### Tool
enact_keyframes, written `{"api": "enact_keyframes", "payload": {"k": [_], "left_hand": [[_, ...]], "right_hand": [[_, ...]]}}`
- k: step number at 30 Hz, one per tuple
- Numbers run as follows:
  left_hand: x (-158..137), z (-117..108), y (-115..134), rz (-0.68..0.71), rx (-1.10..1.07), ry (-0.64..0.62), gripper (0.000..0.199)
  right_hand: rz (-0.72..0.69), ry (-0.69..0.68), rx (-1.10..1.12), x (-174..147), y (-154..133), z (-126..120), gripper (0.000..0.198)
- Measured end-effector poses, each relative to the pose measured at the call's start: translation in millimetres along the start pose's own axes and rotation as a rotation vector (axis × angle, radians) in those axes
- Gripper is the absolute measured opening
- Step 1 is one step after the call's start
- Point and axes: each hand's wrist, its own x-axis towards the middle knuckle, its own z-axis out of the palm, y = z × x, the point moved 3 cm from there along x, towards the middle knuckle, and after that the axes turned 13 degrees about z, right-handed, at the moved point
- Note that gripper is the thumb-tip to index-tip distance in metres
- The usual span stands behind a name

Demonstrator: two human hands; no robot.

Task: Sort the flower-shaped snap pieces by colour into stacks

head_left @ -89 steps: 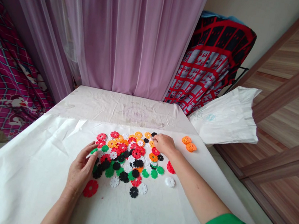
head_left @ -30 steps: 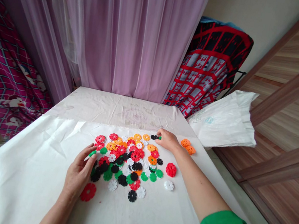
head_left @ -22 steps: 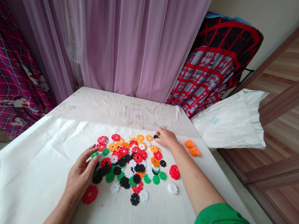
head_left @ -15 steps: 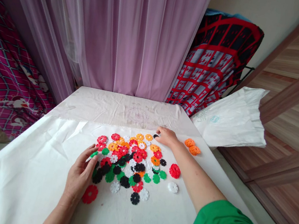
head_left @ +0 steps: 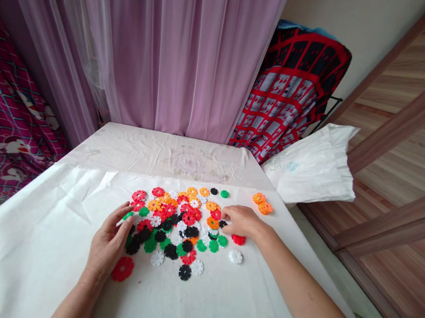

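Note:
My left hand [head_left: 107,243] is at the left edge of a loose pile of notched plastic snowflake discs. Its thumb and fingers pinch a green snowflake disc [head_left: 128,216]. Right of the pile, my right hand [head_left: 243,221] reaches down with its fingertips closed at a black snowflake disc [head_left: 222,224]. The pile mixes red, orange, white, black and green discs, many overlapping. A large red disc [head_left: 123,269] lies just below my left hand. Partly under my right hand are some red discs [head_left: 238,240]. At the far side, another black disc [head_left: 214,191] lies beside a green disc [head_left: 224,194].
Orange discs [head_left: 262,203] sit joined or stacked near the table's right side, and a white stack [head_left: 236,257] lies nearer me. The white-covered table [head_left: 42,239] spreads around them. A white bag [head_left: 314,167] stands at the right edge; purple curtains [head_left: 197,49] hang behind.
My right hand has come back from the far edge to the black disc at the pile's right. A green disc now shows beside the far black one. My left hand keeps its green disc.

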Motion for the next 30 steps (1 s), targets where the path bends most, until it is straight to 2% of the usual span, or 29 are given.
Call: {"api": "enact_keyframes", "payload": {"k": [5, 9, 14, 18, 21, 30], "left_hand": [[0, -1, -2, 0.003, -0.012, 0.007, 0.044], [0, -1, -2, 0.003, -0.019, 0.005, 0.044], [0, 0, 1, -0.003, -0.022, -0.010, 0.043], [-1, 0, -1, -0.012, -0.022, -0.001, 0.045], [-1, -1, -1, -0.012, -0.015, 0.001, 0.045], [-2, -1, -2, 0.003, 0.003, -0.018, 0.046]], "right_hand": [[0.000, 0.012, -0.018, 0, -4, 10, 0.024], [0.058, 0.037, 0.055, 8, 8, 1, 0.027], [0.107, 0.176, 0.077, 45, 12, -20, 0.027], [0.088, 0.201, 0.031, 80, 0, -16, 0.028], [0.079, 0.194, 0.030, 95, -7, -11, 0.029], [0.073, 0.196, 0.040, 97, -6, -14, 0.031]]}}
